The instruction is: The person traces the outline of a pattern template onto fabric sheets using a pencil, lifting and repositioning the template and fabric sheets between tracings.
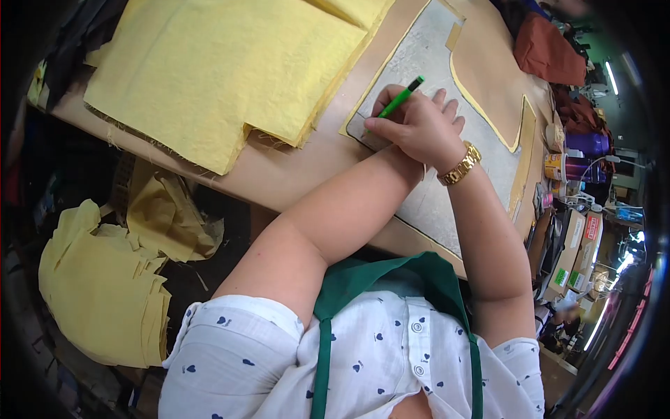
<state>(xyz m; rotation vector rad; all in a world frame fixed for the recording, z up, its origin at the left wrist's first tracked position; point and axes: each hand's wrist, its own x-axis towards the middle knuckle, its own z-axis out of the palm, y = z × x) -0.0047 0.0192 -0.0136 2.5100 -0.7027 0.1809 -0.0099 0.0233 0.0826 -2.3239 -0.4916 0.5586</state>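
Note:
A green pen with a black band is gripped in my right hand, a gold watch on that wrist. Its lower end is near the corner of a large grey pattern template. My left hand lies flat on the template, mostly hidden under the right one; only some spread fingertips show. Yellow cloth peeks out as a thin border around the template's edge, including along its curved cut-out. My left forearm passes beneath my right wrist.
A stack of yellow cloth with frayed edges covers the table's left part. More cut yellow pieces hang below at left. Along the right are a reddish-brown bundle, a tub, a purple container and cardboard boxes.

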